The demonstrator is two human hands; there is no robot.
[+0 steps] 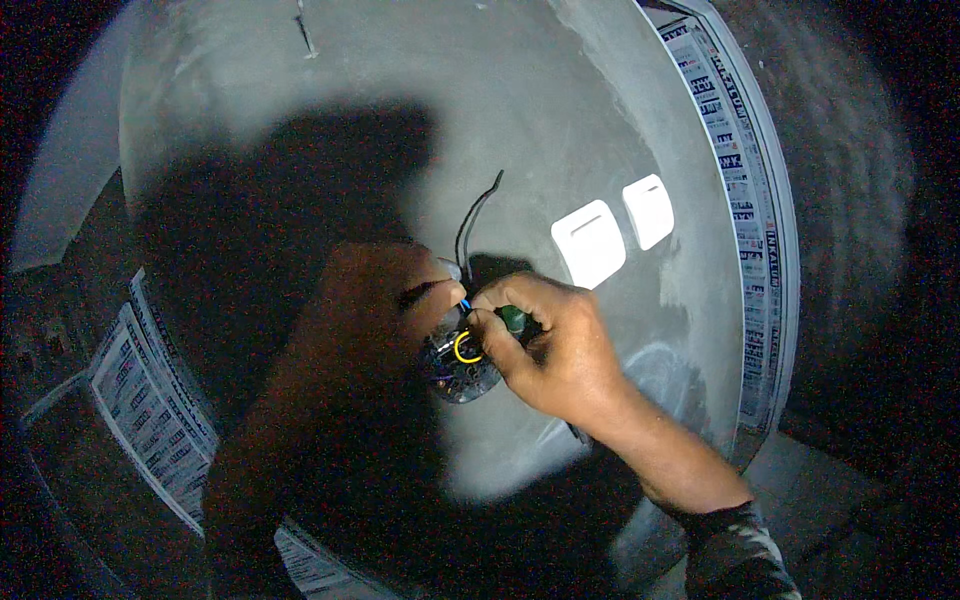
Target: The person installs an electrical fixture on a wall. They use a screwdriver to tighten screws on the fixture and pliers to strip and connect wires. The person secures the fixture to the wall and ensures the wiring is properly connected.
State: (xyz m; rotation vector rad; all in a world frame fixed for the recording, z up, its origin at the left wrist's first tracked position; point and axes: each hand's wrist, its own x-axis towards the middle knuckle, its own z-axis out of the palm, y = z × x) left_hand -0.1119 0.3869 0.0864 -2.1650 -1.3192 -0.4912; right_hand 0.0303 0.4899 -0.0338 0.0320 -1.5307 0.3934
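A round dark electrical fitting (465, 385) with a looped yellow wire (466, 347) sits against the grey wall, below my fingers. Between my hands shows a short piece of blue wire (465, 303). My left hand (395, 300), mostly in shadow, is closed with thumb and fingers pinched at that wire. From the other side, my right hand (555, 345) pinches beside it, thumb and forefinger together. A green, rounded object (514, 319) is tucked in the right palm; its kind is partly hidden. Just above the fingertips, a thin black cable (470, 225) sticks up.
Two white switch plates (590, 243) are on the grey wall (520, 110), right of the cable. Another short wire (304, 35) pokes out higher up. Frames covered in printed film (745, 230) edge the wall at right and lower left (150, 400). A large shadow darkens the left side.
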